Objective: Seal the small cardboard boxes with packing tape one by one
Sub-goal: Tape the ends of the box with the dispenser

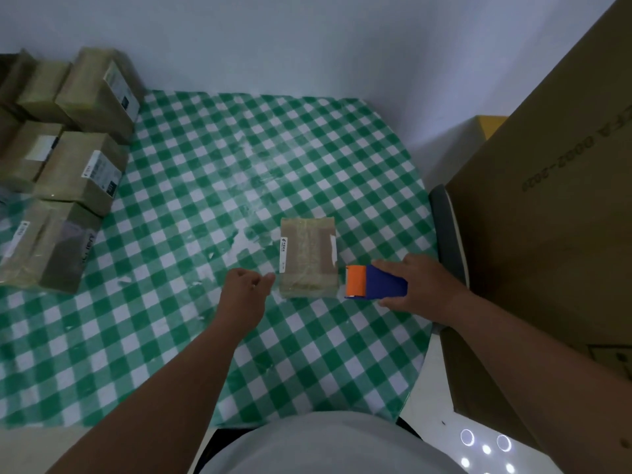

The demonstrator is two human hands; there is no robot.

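Observation:
A small cardboard box (pixel 307 256) with tape strips across its top lies on the green checked tablecloth (pixel 212 172). My right hand (pixel 420 289) grips a blue and orange tape dispenser (pixel 374 282), whose orange end sits at the box's lower right corner. My left hand (pixel 244 295) is just left of the box, fingers curled, thumb reaching toward the box's lower left corner. Whether it touches the box or pinches tape is unclear.
Several taped cardboard boxes (pixel 78 179) are stacked at the table's left side. A large cardboard carton (pixel 554 213) stands close on the right, beside a dark chair back (pixel 448 234). The wall closes off the far side.

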